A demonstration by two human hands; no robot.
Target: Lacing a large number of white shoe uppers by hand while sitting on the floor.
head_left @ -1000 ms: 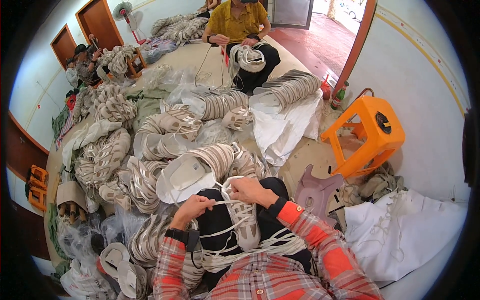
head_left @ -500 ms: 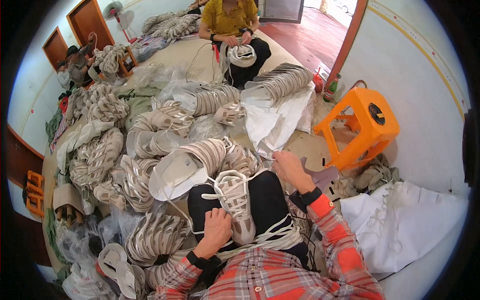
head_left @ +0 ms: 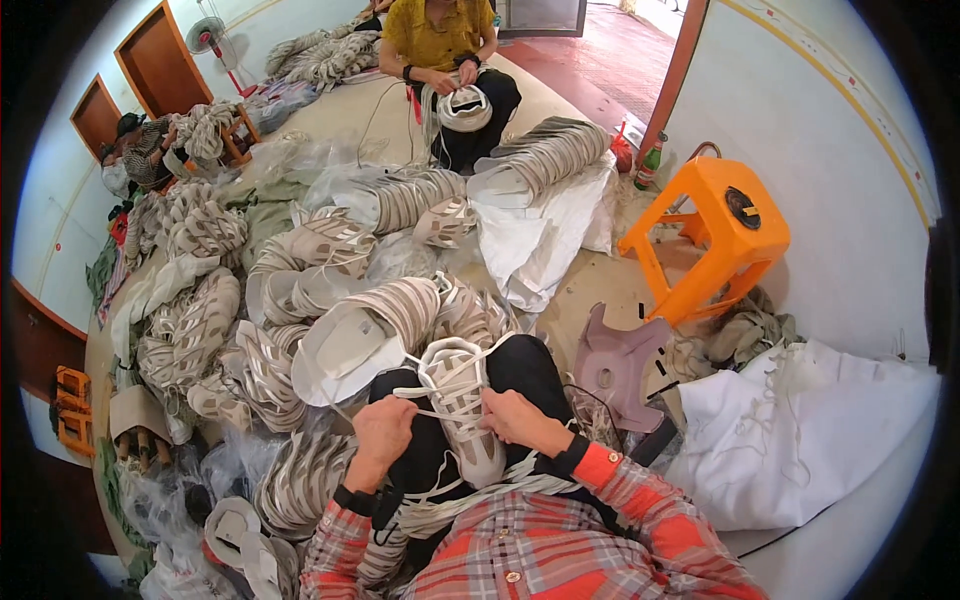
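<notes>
A beige and white shoe upper (head_left: pixel 456 378) lies over my lap between my knees, with white laces crossing its front. My left hand (head_left: pixel 383 432) is closed at the left of the upper, pinching a white shoelace (head_left: pixel 428 412) that stretches across it. On the other side my right hand (head_left: pixel 522 418) grips the right edge of the upper, fingers closed at the eyelet row; whether lace is also between them is hidden. A bundle of white laces (head_left: pixel 470 508) lies across my lap. Touching my left knee is a nested stack of shoe uppers (head_left: pixel 405 312).
More stacked uppers (head_left: pixel 310 470) and plastic bags crowd the left side. To the right stand an orange stool (head_left: pixel 735 210), a mauve plastic stool (head_left: pixel 615 370) and white sacking (head_left: pixel 760 440). Ahead, a person in a yellow top (head_left: pixel 440 40) handles another upper.
My right hand has come back from far right, beyond my knee, to the upper's right edge. My left hand has moved left and up, drawing a lace outward. The view has shifted slightly.
</notes>
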